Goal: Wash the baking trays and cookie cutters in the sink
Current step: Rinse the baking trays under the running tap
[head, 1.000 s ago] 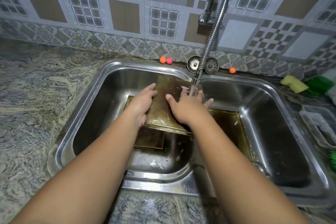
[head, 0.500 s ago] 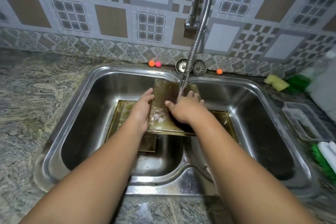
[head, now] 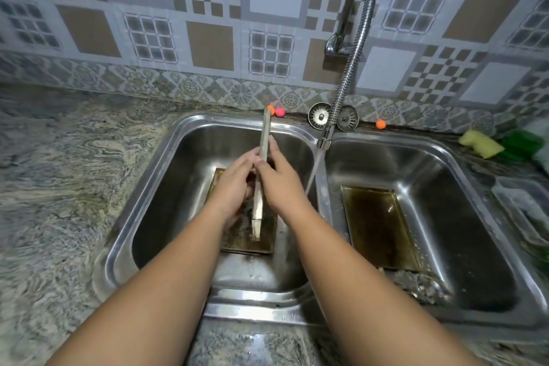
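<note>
A golden baking tray (head: 264, 134) stands on its edge over the left basin of the double steel sink (head: 166, 157), seen edge-on. My left hand (head: 237, 178) grips its left face and my right hand (head: 280, 175) grips its right face. Under it a second tray (head: 269, 235) lies flat on the left basin floor. A third tray (head: 380, 226) lies in the right basin. Water runs from the flexible tap (head: 323, 142) onto the divider, to the right of my hands. No cookie cutters are visible.
Two sink strainers (head: 319, 116) and small orange and pink balls (head: 279, 112) sit on the back ledge. A yellow sponge (head: 481, 144) and a green scrubber (head: 521, 142) lie at the far right. A clear plastic tub (head: 523, 205) stands right of the sink. Granite counter (head: 65, 172) on the left.
The tray that lay tilted under the tap has been turned up onto its edge and moved left, out of the water stream. Both hands now hold it from either side.
</note>
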